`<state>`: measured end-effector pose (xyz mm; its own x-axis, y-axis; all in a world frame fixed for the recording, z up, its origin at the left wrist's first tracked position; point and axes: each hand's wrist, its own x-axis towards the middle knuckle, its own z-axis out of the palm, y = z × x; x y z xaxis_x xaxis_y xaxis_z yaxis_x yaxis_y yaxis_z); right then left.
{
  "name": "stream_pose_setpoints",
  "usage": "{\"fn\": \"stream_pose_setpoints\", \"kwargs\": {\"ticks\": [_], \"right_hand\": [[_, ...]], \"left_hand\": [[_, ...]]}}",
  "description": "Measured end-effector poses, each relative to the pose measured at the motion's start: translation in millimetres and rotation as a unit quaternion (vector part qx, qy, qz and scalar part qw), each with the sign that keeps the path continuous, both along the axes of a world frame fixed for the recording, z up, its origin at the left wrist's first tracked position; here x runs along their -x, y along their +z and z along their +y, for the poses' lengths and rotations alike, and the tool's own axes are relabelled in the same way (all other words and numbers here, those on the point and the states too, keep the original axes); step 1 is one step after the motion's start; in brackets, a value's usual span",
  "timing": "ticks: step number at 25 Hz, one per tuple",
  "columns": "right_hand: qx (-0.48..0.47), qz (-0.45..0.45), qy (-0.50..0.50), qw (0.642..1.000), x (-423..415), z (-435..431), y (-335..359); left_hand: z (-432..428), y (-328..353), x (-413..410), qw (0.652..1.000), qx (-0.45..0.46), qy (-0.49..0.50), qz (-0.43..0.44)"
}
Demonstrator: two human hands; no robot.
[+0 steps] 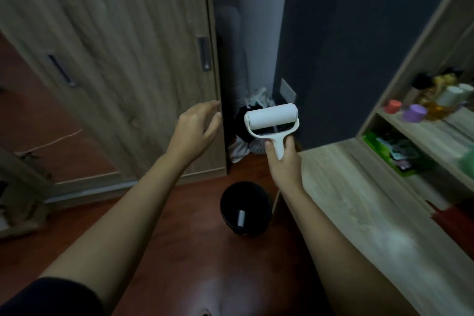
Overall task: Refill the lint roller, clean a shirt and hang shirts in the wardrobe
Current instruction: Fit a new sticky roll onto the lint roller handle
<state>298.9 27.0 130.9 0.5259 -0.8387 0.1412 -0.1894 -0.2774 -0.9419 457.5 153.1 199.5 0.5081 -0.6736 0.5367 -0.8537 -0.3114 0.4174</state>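
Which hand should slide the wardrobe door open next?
Left. The left hand is empty, fingers already at the wardrobe door edge; the right hand grips the lint roller.

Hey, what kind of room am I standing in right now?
Most likely a bedroom or dressing area: a wooden sliding-door wardrobe, a vanity-style table with bottles on its shelf, and a small black bin on the reddish wood floor.

1. No text, label, brand, number or sign can be read anywhere in the head view.
2. The containers on the shelf (420,133), right of the lint roller (272,120), are too blurred to show any lettering.
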Motion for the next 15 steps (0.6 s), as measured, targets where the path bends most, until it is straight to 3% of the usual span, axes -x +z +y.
{"fn": "stream_pose_setpoints", "kwargs": {"ticks": [9,15], "right_hand": [[0.022,-0.002,-0.004,1.0,-154,-25,20],[0.019,0.003,-0.034,0.999,-251,-102,7]], "left_hand": [[-14,-10,-161,0.996,-0.072,-0.041,-0.042],[-99,-41,-265,0.965,-0.189,-0.073,-0.167]]}}
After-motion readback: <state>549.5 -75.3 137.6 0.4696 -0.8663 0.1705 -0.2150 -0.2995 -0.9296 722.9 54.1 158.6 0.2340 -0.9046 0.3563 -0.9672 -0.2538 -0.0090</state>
